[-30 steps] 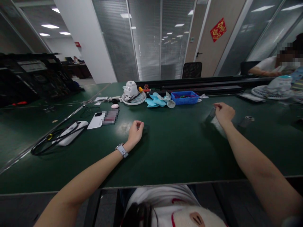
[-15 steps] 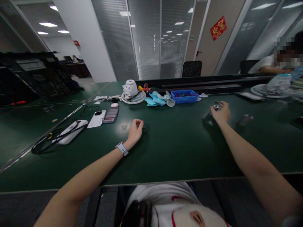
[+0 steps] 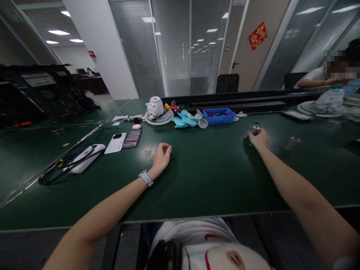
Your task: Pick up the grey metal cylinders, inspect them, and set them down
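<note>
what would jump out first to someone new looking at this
Probably the bright red diamond-shaped sign on the door at upper right. On the green table, the light blue blades stand out between the white fan part and the blue tray. Nearer, the right hand has its fingers around a small grey cylinder.

**Markings: None Reliably Legible**

Door (image 3: 251, 69): red diamond sign (image 3: 258, 36) bearing gold characters, Chinese in form; wording indistinct. Black equipment (image 3: 17, 99), left: white label (image 3: 39, 79); print too small to read. White case (image 3: 81, 164) under black cable (image 3: 46, 178): small dark marking, illegible.
</note>
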{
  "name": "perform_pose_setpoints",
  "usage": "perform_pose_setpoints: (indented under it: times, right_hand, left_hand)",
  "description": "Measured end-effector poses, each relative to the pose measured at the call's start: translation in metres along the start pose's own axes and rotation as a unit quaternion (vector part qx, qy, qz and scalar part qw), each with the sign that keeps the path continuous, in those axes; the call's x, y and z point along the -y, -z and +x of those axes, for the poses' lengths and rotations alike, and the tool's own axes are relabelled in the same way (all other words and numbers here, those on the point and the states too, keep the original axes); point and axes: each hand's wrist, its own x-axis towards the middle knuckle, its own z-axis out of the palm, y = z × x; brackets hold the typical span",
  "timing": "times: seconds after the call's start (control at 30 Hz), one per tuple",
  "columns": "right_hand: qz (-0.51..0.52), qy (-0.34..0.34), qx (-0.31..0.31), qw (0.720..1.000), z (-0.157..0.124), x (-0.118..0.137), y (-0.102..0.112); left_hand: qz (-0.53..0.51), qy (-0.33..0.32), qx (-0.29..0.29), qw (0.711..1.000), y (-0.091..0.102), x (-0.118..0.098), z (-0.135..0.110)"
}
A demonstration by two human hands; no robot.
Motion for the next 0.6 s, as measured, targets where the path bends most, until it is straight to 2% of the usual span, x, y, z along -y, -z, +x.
perform_pose_setpoints:
  times: [0.1, 0.2, 0.23, 0.3, 0.37, 0.43, 0.5, 0.6]
  right_hand:
    - [0.048, 0.025, -0.005, 0.999, -0.016, 0.018, -0.005]
    - [0.154, 0.111, 0.082, 0.978, -0.062, 0.056, -0.017]
    - [0.194, 0.152, 0.132, 0.960, -0.084, 0.070, -0.021]
    - [0.260, 0.234, 0.235, 0.907, -0.131, 0.095, -0.028]
    - [0.297, 0.278, 0.317, 0.857, -0.175, 0.114, -0.031]
    - [0.312, 0.295, 0.370, 0.824, -0.206, 0.123, -0.030]
    - [0.312, 0.312, 0.400, 0.803, -0.223, 0.124, -0.029]
    - [0.312, 0.342, 0.423, 0.779, -0.227, 0.121, -0.027]
  left_hand:
    - [-0.004, 0.001, -0.005, 1.000, 0.000, -0.001, 0.000]
    - [-0.010, 0.003, -0.008, 1.000, -0.001, -0.001, 0.000]
    - [-0.011, 0.003, -0.006, 1.000, -0.002, -0.001, 0.000]
    - [-0.008, 0.000, 0.003, 1.000, -0.001, -0.001, 0.000]
    - [0.002, -0.018, 0.026, 0.999, 0.000, -0.004, -0.002]
    - [0.019, -0.054, 0.065, 0.996, 0.002, -0.009, -0.006]
    - [0.037, -0.106, 0.110, 0.988, 0.003, -0.019, -0.010]
    - [0.050, -0.189, 0.164, 0.967, 0.002, -0.036, -0.015]
